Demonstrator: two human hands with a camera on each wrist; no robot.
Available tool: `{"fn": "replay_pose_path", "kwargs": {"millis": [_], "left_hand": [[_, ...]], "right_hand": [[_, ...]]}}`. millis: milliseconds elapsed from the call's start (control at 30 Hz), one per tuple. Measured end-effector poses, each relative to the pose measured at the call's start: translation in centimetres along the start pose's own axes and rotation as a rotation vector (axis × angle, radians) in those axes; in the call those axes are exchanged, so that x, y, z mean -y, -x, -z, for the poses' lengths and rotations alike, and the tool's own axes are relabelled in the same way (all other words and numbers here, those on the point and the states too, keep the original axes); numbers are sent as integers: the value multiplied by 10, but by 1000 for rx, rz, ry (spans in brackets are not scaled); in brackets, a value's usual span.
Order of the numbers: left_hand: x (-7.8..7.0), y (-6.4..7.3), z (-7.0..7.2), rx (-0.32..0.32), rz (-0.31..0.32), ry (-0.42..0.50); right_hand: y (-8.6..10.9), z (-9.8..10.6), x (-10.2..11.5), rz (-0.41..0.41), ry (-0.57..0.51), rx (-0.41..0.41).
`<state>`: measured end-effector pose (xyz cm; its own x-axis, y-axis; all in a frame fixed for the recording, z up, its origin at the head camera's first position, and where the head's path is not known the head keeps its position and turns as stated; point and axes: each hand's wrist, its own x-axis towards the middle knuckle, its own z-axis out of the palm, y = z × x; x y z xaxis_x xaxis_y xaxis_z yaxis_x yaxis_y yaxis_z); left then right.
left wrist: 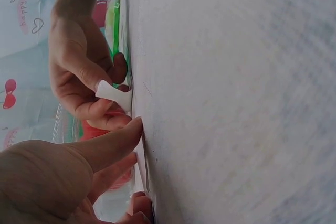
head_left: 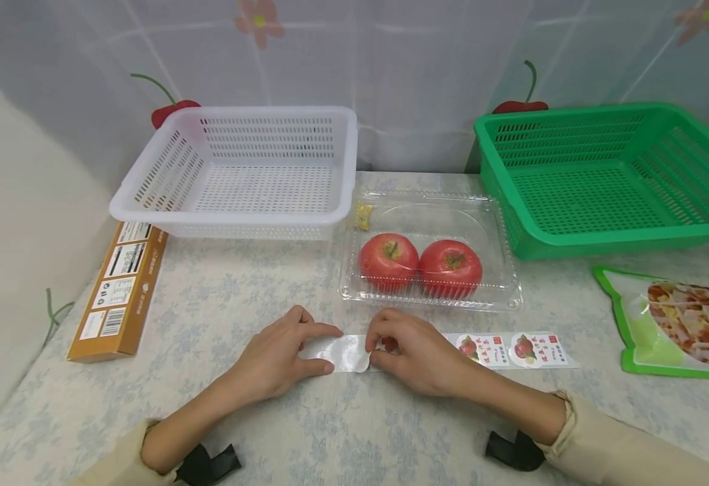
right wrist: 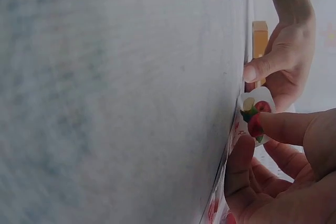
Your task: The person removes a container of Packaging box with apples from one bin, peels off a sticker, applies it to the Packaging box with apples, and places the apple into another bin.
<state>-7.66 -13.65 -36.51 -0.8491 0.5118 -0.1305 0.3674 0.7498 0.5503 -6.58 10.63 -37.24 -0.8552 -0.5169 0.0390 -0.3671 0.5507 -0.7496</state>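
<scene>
A strip of stickers (head_left: 494,351) lies flat on the table, with printed fruit pictures and red writing at its right part. At its left part the backing (head_left: 324,349) looks bare and shiny. My right hand (head_left: 417,351) pinches the edge of one sticker (right wrist: 255,113), which curls up off the strip; its white underside faces the left wrist view. My left hand (head_left: 275,354) presses the strip's left end with thumb and forefinger spread along its two edges. Just beyond the hands sits a clear plastic clamshell box (head_left: 494,283) holding two red apples (head_left: 388,256).
A white basket (head_left: 257,219) stands at the back left, a green basket (head_left: 609,239) at the back right. An orange-brown carton (head_left: 117,297) lies at the left, partly under the white basket's rim. A green-edged food packet (head_left: 633,324) lies at the right.
</scene>
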Motion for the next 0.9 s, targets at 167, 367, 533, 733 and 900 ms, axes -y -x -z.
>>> {"fn": "replay_pose_path", "kwargs": {"millis": [167,367,533,733,900], "left_hand": [[0,0,-1,3,8,-2],[-1,-1,-1,2,10,0],[0,-1,-1,1,13,1],[0,-1,-1,4,14,0],[0,-1,-1,5,14,-2]], "right_hand": [[2,2,-1,9,-23,-12],[5,6,0,-42,-68,26],[7,9,0,-52,-92,47],[10,11,-1,-57,-108,54],[13,12,-2,-49,-111,52]]}}
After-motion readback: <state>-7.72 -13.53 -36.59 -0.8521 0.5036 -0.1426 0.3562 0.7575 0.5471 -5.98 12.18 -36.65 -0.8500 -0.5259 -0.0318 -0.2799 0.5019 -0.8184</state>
